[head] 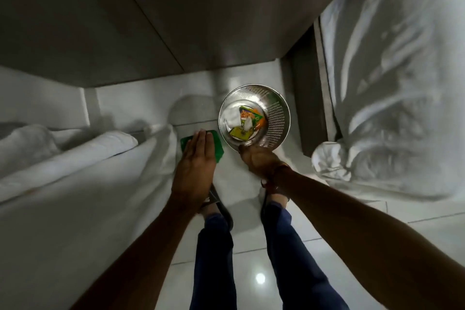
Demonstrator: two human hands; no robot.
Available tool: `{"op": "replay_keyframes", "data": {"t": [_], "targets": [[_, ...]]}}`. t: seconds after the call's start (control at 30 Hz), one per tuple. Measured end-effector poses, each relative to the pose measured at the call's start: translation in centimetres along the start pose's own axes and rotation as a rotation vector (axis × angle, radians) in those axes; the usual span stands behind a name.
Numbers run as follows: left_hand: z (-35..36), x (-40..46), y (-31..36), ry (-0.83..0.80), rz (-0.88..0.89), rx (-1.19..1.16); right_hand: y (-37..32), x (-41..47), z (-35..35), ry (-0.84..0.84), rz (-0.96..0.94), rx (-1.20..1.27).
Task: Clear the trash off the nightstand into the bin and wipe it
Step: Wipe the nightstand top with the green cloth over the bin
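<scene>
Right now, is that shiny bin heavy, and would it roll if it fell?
Probably light: the bin has thin holed metal walls, with only wrappers and tissue inside. Likely stiff, since the right hand grips just its rim and it looks perfectly round. Tipped over, that round shape might well roll.

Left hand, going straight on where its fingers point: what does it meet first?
The left hand lies flat over a green pad. Straight on, it would likely meet the rounded grey surface just beyond, left of the metal bin. Depth is unclear.
</scene>
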State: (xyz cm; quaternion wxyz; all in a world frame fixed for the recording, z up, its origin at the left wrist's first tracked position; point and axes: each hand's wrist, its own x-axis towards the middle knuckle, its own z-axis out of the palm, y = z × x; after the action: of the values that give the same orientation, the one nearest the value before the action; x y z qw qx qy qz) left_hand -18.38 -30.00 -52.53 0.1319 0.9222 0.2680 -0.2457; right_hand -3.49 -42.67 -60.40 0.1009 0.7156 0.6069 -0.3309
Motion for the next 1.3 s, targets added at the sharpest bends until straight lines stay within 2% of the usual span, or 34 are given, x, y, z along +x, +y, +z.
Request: {"op": "replay_keyframes", "data": {"t": [0.07, 0.1, 0.2, 0.27, 0.4, 0.57, 0.67, 0.73, 0.83, 0.9, 0.93, 1.0, 1.07, 1.17, 1.3], "targets": [[-1.9, -0.5, -0.3, 0.052, -0.015, -0.008, 0.2, -1.1, -1.1, 0.183, -0.048, 0.019], [-3.5, -1.0, -0.3, 0.076, -0.021, -0.012, 0.1, -2.1, -2.6, 0.191, -0.046, 0.056], [-10.0, -2.7, -0.3, 0.133, -0.009, -0.044, -0.6, -5.0, -9.2, 0.145, -0.009, -0.028], [-15.9, -4.2, 0.1, 0.207, -0.001, -0.076, -2.4, -8.3, -15.8, -0.018, 0.110, 0.179], [-28.2, -7.6, 0.7, 0.394, 0.023, -0.133, -6.0, -14.7, -26.1, 0.002, 0.152, 0.485], [-40.6, -12.2, -0.3, 0.671, 0.222, -0.256, -8.3, -21.5, -39.9, 0.320, -0.213, -0.146], [-46.7, -14.0, -2.3, 0.852, 0.194, -0.353, -9.4, -24.1, -45.3, 0.297, -0.313, -0.291], [-50.2, -14.1, -4.3, 0.954, 0.144, -0.364, -9.9, -24.9, -47.6, 0.312, -0.322, -0.400], [-54.6, -12.6, -8.5, 1.024, 0.020, -0.313, -10.9, -25.6, -48.8, 0.215, -0.312, -0.538], [-56.2, -10.9, -11.3, 0.972, -0.101, -0.263, -10.9, -25.3, -48.7, 0.292, -0.311, -0.541], [-56.4, -10.1, -12.5, 0.929, -0.139, -0.228, -10.8, -24.9, -48.5, 0.277, -0.295, -0.521], [-55.9, -8.3, -14.2, 0.846, -0.195, -0.178, -10.4, -24.3, -48.0, 0.122, -0.275, -0.488], [-55.3, -6.2, -15.0, 0.816, -0.247, -0.239, -9.8, -23.6, -47.5, 0.116, -0.319, -0.443], [-56.1, -2.8, -14.8, 0.857, -0.304, -0.397, -8.5, -22.9, -46.7, 0.133, -0.350, -0.433], [-57.7, 0.0, -13.9, 0.854, -0.265, -0.485, -7.5, -22.0, -45.4, 0.180, -0.352, -0.517]]}}
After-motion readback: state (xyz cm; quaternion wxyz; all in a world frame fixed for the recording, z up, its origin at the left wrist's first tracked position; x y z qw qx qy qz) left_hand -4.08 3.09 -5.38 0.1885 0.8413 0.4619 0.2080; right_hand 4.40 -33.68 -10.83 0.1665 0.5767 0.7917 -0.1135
